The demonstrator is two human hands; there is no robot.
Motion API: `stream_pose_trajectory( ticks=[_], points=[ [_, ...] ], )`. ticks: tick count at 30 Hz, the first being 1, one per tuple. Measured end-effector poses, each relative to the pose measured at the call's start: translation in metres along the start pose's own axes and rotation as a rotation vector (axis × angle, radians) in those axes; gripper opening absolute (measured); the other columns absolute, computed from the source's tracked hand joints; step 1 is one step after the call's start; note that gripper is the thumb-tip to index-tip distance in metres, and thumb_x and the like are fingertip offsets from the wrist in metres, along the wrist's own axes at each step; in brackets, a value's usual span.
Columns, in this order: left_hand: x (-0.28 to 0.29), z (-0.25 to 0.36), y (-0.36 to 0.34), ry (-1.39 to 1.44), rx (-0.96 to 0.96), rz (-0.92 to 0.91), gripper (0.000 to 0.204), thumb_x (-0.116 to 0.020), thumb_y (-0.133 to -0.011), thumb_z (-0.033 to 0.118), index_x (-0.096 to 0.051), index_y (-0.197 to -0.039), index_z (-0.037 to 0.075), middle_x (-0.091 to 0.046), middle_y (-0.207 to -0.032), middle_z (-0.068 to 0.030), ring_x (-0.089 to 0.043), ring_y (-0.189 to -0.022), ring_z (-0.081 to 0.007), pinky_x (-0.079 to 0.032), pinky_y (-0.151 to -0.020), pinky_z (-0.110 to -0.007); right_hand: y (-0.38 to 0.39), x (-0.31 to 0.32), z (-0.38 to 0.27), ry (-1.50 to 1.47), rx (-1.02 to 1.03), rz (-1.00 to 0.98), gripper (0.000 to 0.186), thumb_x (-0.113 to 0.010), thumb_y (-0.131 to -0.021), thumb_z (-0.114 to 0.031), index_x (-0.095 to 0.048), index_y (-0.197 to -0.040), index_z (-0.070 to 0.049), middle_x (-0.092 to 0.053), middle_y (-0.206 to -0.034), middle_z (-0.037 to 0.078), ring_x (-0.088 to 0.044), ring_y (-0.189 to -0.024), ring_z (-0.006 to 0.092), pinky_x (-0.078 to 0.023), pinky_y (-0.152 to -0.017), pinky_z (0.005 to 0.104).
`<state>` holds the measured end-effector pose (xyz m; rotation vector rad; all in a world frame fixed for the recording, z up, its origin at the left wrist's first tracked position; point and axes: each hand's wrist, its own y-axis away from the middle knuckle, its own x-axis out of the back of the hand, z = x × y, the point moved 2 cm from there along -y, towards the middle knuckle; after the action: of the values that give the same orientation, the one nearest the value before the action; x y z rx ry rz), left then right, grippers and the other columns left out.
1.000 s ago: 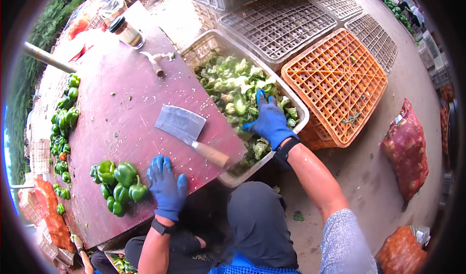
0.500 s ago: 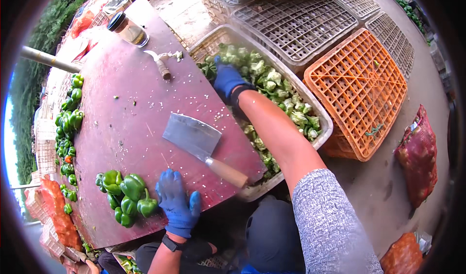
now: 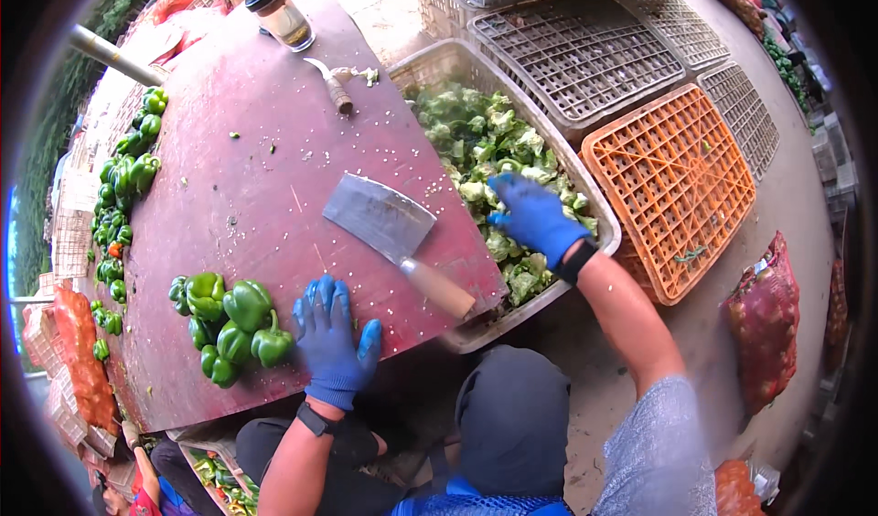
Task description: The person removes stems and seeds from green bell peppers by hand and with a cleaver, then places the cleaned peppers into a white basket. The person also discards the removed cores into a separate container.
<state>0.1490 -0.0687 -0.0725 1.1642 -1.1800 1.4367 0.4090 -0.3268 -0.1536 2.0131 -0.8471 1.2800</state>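
Observation:
My left hand [image 3: 335, 342], in a blue glove, lies flat with fingers spread near the front edge of the reddish tabletop [image 3: 247, 214]. Just left of it sits a cluster of green bell peppers [image 3: 236, 324]. A cleaver [image 3: 380, 216] with a wooden handle lies right of the middle, its handle toward the near corner. My right hand [image 3: 538, 216], gloved too, is over a pale plastic crate [image 3: 605, 228] with its fingers stretched out and nothing visibly held. Pale green cut vegetable pieces [image 3: 476, 136], apparently pepper cores, fill this crate; whether the fingertips touch them I cannot tell.
A lidded jar [image 3: 280, 15] and a small curved knife [image 3: 331, 86] are on the far tabletop. More green peppers [image 3: 126, 182] line its left edge. Right of the crate stand an orange crate [image 3: 672, 187] and grey crates [image 3: 581, 54]. A full red mesh sack [image 3: 764, 324] rests on the floor.
My right hand has drawn back from the far left part of the crate toward its near right side, fingers now spread. My left hand stays flat on the tabletop. The view has shifted slightly.

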Motion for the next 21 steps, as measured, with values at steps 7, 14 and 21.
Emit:
stream_pose_trajectory(
  ticks=[7,14,21],
  points=[
    [-0.012,-0.005,0.008,-0.006,0.0,0.091,0.068,-0.063,-0.092,0.043,-0.05,-0.145,0.002,-0.047,-0.15,-0.0224,-0.04,-0.142,-0.0426,-0.025,-0.119,-0.058,0.058,-0.029,-0.032,-0.293,0.329,-0.13,0.047,-0.072,-0.08,-0.018,-0.065,-0.126,-0.011,-0.066,-0.123,0.02,-0.061,-0.117,0.0411,-0.05,-0.099,0.0466],
    [-0.012,-0.004,0.005,-0.012,0.023,0.102,0.067,-0.063,-0.093,0.043,-0.049,-0.146,0.004,-0.046,-0.152,-0.0214,-0.04,-0.143,-0.0406,-0.024,-0.12,-0.056,0.065,0.005,-0.029,-0.065,0.052,0.041,0.043,-0.068,-0.087,-0.022,-0.064,-0.129,-0.013,-0.067,-0.122,0.02,-0.063,-0.117,0.0372,-0.05,-0.101,0.0462],
    [-0.013,-0.006,0.01,0.02,0.042,0.109,0.069,-0.062,-0.092,0.048,-0.051,-0.143,0.003,-0.047,-0.152,-0.0217,-0.039,-0.144,-0.0411,-0.023,-0.119,-0.06,0.08,-0.025,-0.028,-0.337,0.155,-0.073,0.041,-0.069,-0.088,-0.022,-0.068,-0.127,-0.012,-0.07,-0.117,0.019,-0.066,-0.111,0.0383,-0.052,-0.098,0.0447]
  ],
)
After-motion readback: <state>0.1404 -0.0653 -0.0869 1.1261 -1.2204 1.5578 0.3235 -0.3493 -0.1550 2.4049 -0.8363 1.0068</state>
